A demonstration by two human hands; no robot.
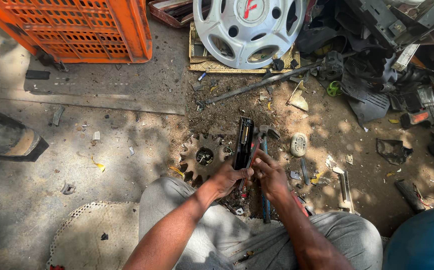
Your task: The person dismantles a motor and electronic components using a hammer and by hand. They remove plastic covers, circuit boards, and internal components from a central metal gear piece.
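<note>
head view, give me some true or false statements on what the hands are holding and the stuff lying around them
1. The left hand holds a flat black device upright on its edge. True.
2. The right hand is empty and rests on the knee. False: it grips a thin tool set against the black device.
3. A large rusty gear lies on the dirt just left of the device. True.
4. A blue crate stands at the upper left. False: the crate is orange.
5. A silver hubcap leans at the top, beyond a long metal rod. True.
</note>
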